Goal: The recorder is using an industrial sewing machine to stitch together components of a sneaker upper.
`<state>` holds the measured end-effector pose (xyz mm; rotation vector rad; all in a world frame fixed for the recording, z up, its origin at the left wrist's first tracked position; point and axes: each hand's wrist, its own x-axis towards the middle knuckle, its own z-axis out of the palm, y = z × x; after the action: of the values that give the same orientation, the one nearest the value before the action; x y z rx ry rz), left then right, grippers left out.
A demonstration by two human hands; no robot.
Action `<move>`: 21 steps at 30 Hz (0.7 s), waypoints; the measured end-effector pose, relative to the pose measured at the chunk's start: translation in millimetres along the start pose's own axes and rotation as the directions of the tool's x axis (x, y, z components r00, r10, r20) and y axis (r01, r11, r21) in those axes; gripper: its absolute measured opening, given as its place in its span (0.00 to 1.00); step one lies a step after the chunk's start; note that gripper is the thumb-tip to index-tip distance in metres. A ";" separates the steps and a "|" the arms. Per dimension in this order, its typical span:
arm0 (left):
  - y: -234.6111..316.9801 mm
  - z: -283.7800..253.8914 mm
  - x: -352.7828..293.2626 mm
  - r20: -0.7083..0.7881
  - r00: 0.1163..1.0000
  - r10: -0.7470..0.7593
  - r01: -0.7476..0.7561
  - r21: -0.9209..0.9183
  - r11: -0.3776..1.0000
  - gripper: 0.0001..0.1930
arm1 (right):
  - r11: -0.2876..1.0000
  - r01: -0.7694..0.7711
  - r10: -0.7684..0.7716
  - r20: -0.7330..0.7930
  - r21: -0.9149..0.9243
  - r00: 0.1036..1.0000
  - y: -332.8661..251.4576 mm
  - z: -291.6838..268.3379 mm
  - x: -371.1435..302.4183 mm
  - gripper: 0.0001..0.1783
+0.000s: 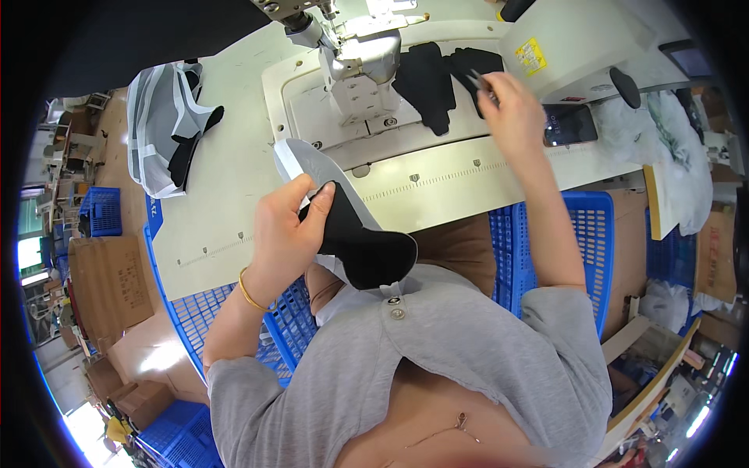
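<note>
My left hand pinches a curved fabric piece with a black face, a grey edge and a white strip at its upper end. The piece hangs over the table's front edge, in front of my shirt. Further right and higher, my right hand is closed round a small pointed metal tool, whose tips point up and left; my fingers hide the rest of it. Those tips are over or beside one of the black fabric pieces lying right of the sewing machine head; whether they touch cannot be told.
Grey and white cut pieces lie stacked on the table's left. A phone and white plastic bags are at the right. Blue baskets stand below the table edge. Cardboard boxes sit on the floor at left.
</note>
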<state>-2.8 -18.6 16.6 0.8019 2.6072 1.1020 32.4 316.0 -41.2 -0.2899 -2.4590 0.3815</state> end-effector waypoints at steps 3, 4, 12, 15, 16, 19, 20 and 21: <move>-0.8 9.1 4.2 -0.197 0.949 0.246 -0.207 0.202 0.957 0.17 | 0.970 0.079 -0.066 0.066 -0.230 0.996 35.0 3.3 4.7 0.12; 1.4 10.1 6.2 -0.198 0.948 0.250 -0.212 0.196 0.957 0.17 | 0.945 0.102 -0.060 0.141 -0.311 0.988 40.3 3.9 5.1 0.12; 6.6 14.3 3.3 -0.221 0.932 0.289 -0.239 0.226 0.944 0.14 | 0.977 -0.207 0.189 0.251 0.047 0.949 32.2 3.8 17.4 0.09; 9.4 14.8 4.3 -0.213 0.944 0.253 -0.211 0.202 0.957 0.14 | 0.993 -0.108 0.101 0.142 0.043 0.985 48.0 7.1 34.0 0.10; 10.3 15.0 4.4 -0.211 0.944 0.255 -0.214 0.200 0.956 0.14 | 1.000 -0.001 0.000 0.093 0.012 0.996 55.5 8.9 38.1 0.10; 8.3 14.4 3.9 -0.213 0.939 0.269 -0.225 0.210 0.951 0.14 | 1.000 -0.014 0.015 0.178 -0.010 0.984 49.5 10.7 46.0 0.11; 7.0 14.5 3.5 -0.211 0.940 0.269 -0.226 0.206 0.952 0.14 | 0.999 -0.026 0.029 0.199 -0.017 0.980 48.1 11.6 47.4 0.12; 6.2 14.6 3.2 -0.210 0.940 0.268 -0.227 0.201 0.953 0.14 | 1.000 -0.024 0.027 0.199 -0.017 0.980 48.4 12.1 48.4 0.12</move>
<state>2.5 -4.5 10.8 1.1312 2.8930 1.1017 -7.3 373.0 -40.1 -0.3025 -2.6578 0.4217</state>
